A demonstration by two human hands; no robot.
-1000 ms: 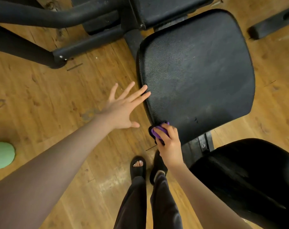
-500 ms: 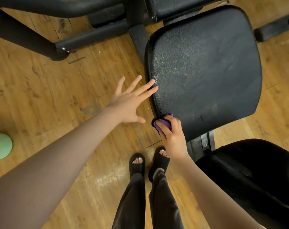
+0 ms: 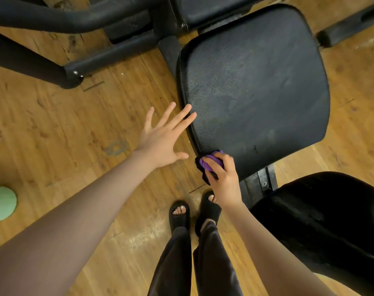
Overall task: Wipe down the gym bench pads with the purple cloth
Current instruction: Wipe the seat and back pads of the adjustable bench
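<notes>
Gripped: purple cloth, bunched in the curled fingers of the right hand, pressed on the near-left corner of the large bench pad. Left hand: flat, spread, fingertips at the pad's left edge. Second pad, lower right: apparently not yet wiped.

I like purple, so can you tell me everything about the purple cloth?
The purple cloth is small and soft-looking, bunched into a wad, so most of it is hidden. The right hand grips it, fingers curled over the top, and presses it against the near left corner of the big black bench pad, right at the pad's stitched edge. Only a bright purple patch peeks out between the fingers. A dark bit shows below it, too unclear to name.
</notes>
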